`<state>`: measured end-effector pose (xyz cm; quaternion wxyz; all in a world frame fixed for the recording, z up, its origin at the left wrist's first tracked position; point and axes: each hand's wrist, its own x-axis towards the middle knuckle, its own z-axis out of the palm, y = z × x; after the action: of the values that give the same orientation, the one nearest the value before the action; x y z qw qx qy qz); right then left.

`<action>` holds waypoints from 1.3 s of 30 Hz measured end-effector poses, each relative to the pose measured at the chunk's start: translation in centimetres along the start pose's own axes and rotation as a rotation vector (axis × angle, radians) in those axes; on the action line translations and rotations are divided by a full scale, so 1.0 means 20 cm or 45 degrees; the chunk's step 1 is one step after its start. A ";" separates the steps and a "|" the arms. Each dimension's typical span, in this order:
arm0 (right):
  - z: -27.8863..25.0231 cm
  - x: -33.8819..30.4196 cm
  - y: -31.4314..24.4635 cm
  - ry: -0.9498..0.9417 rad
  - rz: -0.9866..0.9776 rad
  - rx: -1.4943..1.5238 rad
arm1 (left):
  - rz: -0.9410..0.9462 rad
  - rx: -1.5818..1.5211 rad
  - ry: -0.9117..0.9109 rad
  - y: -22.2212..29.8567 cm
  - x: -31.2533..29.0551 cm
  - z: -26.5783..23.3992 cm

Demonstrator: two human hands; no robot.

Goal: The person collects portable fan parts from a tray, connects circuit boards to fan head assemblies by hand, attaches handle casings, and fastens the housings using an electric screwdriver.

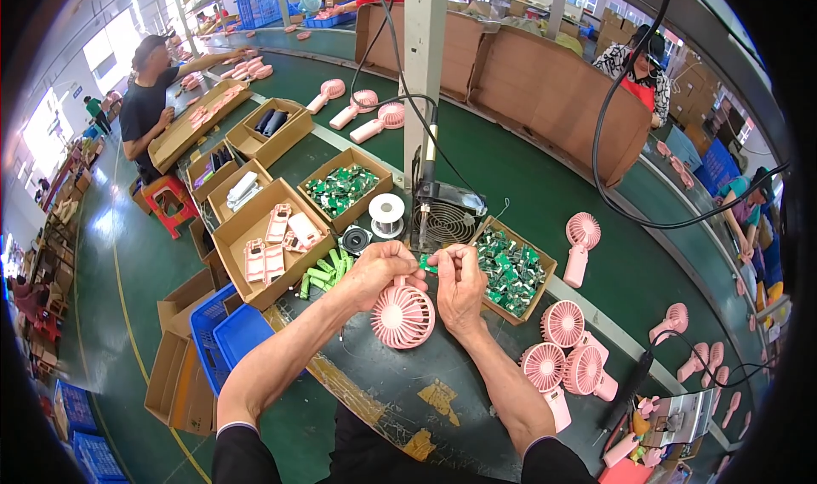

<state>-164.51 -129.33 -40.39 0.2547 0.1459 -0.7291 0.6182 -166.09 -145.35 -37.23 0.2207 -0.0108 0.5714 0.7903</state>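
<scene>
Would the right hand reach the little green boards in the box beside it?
Probably yes: the right hand is just beside the open box of green boards, and nothing seems to block the way, though it looks busy at another board.

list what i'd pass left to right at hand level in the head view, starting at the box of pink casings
Box of pink casings → pile of green cylinders → left hand → small green circuit board → right hand → open box of circuit boards → lone pink fan on the green belt.
</scene>
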 end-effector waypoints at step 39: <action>0.01 0.02 -0.04 -0.013 -0.005 0.042 | -0.130 -0.046 0.043 0.06 0.01 0.00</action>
<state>-164.49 -129.64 -39.55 0.2496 0.1545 -0.7200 0.6288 -166.71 -145.59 -36.21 0.2507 -0.0572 0.5594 0.7880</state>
